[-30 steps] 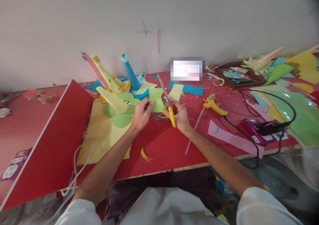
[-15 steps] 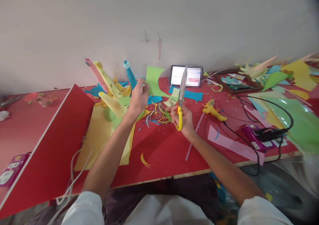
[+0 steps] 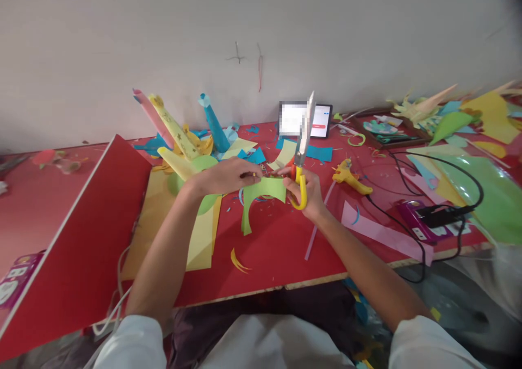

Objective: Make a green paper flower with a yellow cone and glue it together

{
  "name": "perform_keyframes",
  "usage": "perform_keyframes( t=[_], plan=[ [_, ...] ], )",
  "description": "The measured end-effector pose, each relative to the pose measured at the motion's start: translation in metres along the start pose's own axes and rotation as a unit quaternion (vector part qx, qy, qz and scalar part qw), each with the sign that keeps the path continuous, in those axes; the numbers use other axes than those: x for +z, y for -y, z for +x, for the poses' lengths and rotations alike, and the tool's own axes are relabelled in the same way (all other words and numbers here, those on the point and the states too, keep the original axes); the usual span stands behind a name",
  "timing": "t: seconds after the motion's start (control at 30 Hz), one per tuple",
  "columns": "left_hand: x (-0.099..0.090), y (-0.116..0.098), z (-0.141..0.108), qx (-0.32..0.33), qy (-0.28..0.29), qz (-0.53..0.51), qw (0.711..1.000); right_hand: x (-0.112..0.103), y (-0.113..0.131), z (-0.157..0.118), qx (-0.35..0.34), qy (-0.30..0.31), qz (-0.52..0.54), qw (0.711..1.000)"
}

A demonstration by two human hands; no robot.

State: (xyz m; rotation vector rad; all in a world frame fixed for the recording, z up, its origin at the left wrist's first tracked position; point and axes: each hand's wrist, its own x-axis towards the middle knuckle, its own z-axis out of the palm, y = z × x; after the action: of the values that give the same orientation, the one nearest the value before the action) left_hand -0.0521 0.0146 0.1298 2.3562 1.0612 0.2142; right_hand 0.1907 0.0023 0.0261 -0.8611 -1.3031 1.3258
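Note:
A light green paper piece [image 3: 267, 185] with curved cut edges hangs between my two hands, above the red table. My left hand [image 3: 234, 176] grips its upper left part, fingers bent over the edge. At its right end, my right hand [image 3: 305, 192] pinches the paper. That same hand also carries scissors [image 3: 302, 151] with yellow handles, blades pointing up. Thin paper trimmings [image 3: 265, 197] lie behind and under the green piece.
Paper cones, one of them blue [image 3: 214, 123], stand at the back left. A red board [image 3: 85, 238] leans at the left. A yellow glue gun [image 3: 350, 178] and purple power strip [image 3: 424, 222] with black cables lie right. A tablet [image 3: 322, 121] rests against the wall.
The green paper has come down and turned in front of my hands. My left hand has moved down and right; my right hand now holds the paper's other end too.

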Motion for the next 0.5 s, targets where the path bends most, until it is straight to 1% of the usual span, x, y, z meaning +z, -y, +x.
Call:
perform_keyframes(
  t=[0.07,0.1,0.13,0.2,0.27,0.33,0.37,0.43,0.47,0.5],
  plan=[
    [0.002,-0.005,0.003,-0.008,0.028,0.007,1.000,0.002,0.002,-0.001,0.015,0.018,-0.028,0.999],
    [0.003,-0.006,0.005,-0.011,0.034,0.008,0.999,0.003,0.002,-0.002,0.020,0.022,-0.041,0.999],
    [0.003,-0.007,0.006,-0.015,0.029,0.009,0.999,0.004,0.002,-0.002,0.024,0.024,-0.050,0.998],
    [0.005,-0.006,0.008,-0.026,-0.006,0.016,1.000,0.006,0.000,-0.001,0.029,0.026,-0.059,0.998],
    [0.007,-0.003,0.010,-0.040,-0.069,0.029,0.996,0.009,-0.003,0.001,0.025,0.026,-0.065,0.997],
    [0.011,-0.002,0.014,-0.040,-0.150,0.045,0.987,0.010,-0.007,0.002,0.011,0.015,-0.069,0.997],
    [0.014,-0.003,0.016,-0.035,-0.198,0.052,0.978,0.011,-0.009,0.003,0.002,0.003,-0.069,0.998],
    [0.018,-0.009,0.019,-0.026,-0.298,0.063,0.952,0.011,-0.012,0.005,-0.013,-0.024,-0.063,0.998],
    [0.020,-0.013,0.020,-0.023,-0.334,0.069,0.940,0.010,-0.013,0.005,-0.019,-0.038,-0.060,0.997],
    [0.021,-0.018,0.020,-0.024,-0.352,0.076,0.933,0.009,-0.013,0.006,-0.024,-0.054,-0.056,0.997]
  ],
)
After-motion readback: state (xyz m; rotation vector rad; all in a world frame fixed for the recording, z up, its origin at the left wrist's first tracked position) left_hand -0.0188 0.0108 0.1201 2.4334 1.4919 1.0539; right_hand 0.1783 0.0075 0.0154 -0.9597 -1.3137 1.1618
